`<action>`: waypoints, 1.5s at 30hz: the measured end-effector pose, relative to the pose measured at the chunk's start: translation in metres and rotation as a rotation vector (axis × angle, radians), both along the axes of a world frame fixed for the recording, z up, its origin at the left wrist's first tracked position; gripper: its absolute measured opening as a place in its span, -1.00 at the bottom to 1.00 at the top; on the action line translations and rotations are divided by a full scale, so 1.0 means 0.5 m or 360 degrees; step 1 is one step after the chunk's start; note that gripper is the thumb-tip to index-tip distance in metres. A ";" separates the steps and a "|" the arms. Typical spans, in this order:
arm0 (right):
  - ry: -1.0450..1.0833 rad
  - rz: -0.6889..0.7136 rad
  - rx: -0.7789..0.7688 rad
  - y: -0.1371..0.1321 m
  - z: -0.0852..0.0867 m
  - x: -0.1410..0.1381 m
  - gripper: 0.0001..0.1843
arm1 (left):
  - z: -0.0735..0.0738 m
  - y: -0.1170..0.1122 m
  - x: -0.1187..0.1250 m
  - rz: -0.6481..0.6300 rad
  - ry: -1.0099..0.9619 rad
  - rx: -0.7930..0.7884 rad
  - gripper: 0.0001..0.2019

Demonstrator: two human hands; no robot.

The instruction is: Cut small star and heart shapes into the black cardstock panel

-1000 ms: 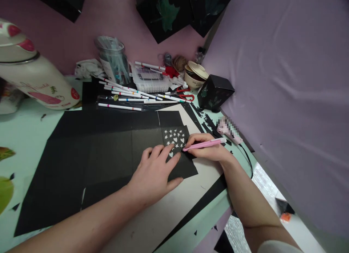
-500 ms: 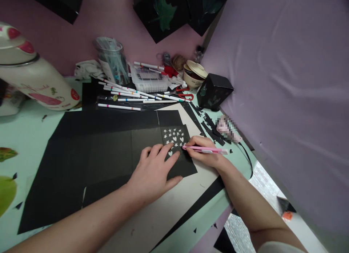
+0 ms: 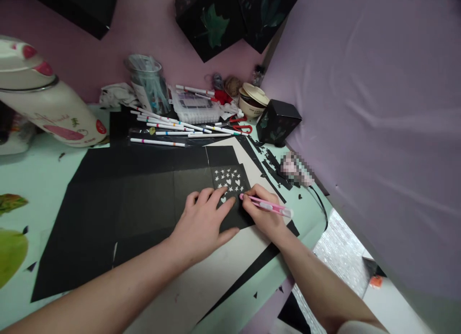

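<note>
My left hand (image 3: 201,221) lies flat with fingers spread on a large sheet of black card (image 3: 144,194), holding its right end down. Close by its fingertips, small star and heart cutouts (image 3: 228,175) show white in the card. My right hand (image 3: 266,221) grips a slim pink craft knife (image 3: 271,206) with a white slider, tilted, its tip at the card just below the stars. The blade is too small to make out. Beneath the card's right end shows a pale board (image 3: 248,245).
Behind the card lie several white sticks (image 3: 158,142), red-handled scissors (image 3: 245,129) and a clear plastic box (image 3: 196,110). A jar of glue sticks (image 3: 146,81) and a large white flask (image 3: 57,103) stand farther left. To the right are a black box (image 3: 279,125), black scraps and a corded pink tool (image 3: 295,169).
My right hand has moved slightly down, and the knife's rear end has swung lower, so it slants more. My left hand stays pressed on the card. The view has shifted a little.
</note>
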State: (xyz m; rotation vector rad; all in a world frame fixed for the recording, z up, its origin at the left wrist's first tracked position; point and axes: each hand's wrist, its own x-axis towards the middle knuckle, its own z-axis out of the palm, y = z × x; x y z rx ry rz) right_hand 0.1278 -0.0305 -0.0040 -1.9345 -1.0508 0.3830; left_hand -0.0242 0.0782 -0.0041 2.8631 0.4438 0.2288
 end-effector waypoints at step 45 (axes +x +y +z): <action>0.0467 0.0859 -0.0195 0.093 0.066 0.133 -0.78 | 0.009 -0.003 -0.008 -0.0037 -0.0066 0.0014 -0.52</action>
